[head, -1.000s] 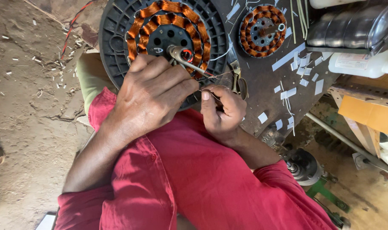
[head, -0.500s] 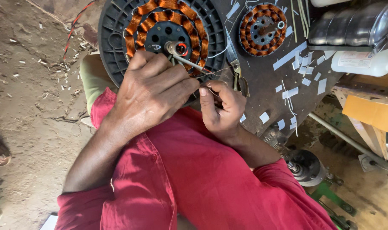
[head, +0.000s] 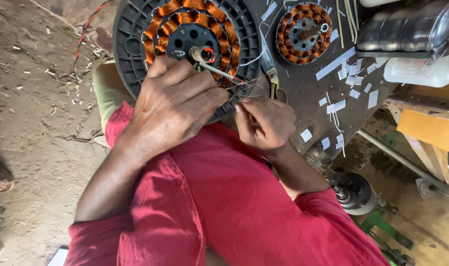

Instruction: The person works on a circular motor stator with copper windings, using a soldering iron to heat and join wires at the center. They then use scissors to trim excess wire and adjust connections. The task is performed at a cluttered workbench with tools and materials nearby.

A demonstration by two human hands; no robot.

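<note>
Bright even daylight, soft shadows, glare on metal tank (head: 406, 29) top right, sharp focus, slight edge distortion

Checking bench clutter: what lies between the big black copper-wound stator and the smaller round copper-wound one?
In the head view, between the big stator and the smaller stator lie white paper strips on the dark bench top.

Red rolled-up sleeves (head: 136, 236), red trousers (head: 244, 197), bare forearms

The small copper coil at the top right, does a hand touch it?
No, the small copper coil lies alone on the dark bench, away from both hands.
</note>
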